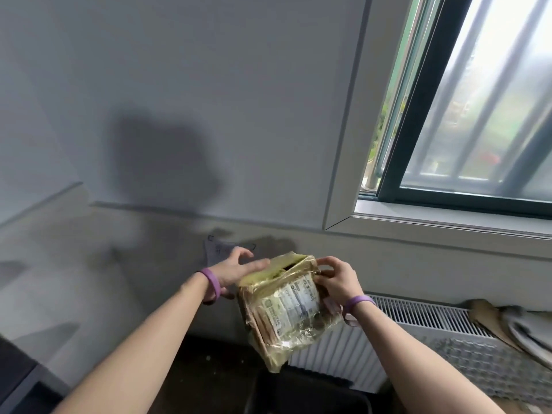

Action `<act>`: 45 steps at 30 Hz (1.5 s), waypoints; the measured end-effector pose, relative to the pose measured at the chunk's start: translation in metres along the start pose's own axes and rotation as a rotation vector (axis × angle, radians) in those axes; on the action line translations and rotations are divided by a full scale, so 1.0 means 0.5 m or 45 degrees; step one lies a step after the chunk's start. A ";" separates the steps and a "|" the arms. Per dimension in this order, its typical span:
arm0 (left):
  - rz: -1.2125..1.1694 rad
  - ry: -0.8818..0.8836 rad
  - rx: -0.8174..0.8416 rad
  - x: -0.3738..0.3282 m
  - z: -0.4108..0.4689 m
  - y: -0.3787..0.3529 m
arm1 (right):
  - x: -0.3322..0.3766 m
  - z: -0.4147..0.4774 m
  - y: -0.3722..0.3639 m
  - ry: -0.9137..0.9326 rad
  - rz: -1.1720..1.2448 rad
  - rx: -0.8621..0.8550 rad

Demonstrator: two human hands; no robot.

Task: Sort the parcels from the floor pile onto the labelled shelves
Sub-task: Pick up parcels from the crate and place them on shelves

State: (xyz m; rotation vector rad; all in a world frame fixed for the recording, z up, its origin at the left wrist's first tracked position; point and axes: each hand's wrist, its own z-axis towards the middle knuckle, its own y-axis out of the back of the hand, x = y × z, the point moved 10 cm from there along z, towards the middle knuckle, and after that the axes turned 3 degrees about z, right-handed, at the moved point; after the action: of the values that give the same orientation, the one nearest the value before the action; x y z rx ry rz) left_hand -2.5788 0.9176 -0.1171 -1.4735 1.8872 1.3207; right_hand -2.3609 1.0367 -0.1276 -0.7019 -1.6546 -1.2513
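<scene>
A small cardboard parcel (pixel 286 309) wrapped in yellowish clear tape, with a white shipping label on its face, hangs in the air in front of a grey wall. My right hand (pixel 336 280) grips its upper right corner with the fingers closed on it. My left hand (pixel 239 268) rests against the parcel's upper left edge, fingers spread and extended. Both wrists wear purple bands. No shelves or floor pile are in view.
A white radiator (pixel 388 333) sits under the window (pixel 466 109) at the right, with cardboard and grey wrapping (pixel 513 327) lying on top. A paper label (pixel 218 249) is stuck on the wall behind my left hand. A dark surface lies below.
</scene>
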 end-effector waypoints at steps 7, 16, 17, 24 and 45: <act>0.460 -0.011 0.053 0.004 -0.003 -0.067 | 0.063 0.012 -0.005 0.125 -0.227 0.045; 0.009 -0.104 -0.268 0.005 0.002 -0.026 | 0.083 0.019 0.026 0.333 -0.338 -0.067; -0.076 -0.122 -0.317 0.006 0.003 -0.011 | 0.062 0.024 0.028 0.248 -0.255 -0.029; -0.402 -0.192 -0.369 -0.012 0.005 0.014 | 0.044 -0.007 -0.048 0.027 0.407 0.450; -0.249 -0.319 -0.391 -0.021 0.001 0.026 | 0.041 -0.001 -0.045 0.024 0.469 0.529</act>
State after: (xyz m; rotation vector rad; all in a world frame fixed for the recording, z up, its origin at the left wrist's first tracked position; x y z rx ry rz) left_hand -2.5868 0.9235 -0.1039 -1.5064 1.3946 1.6646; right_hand -2.3885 1.0272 -0.1185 -0.6900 -1.6106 -0.6267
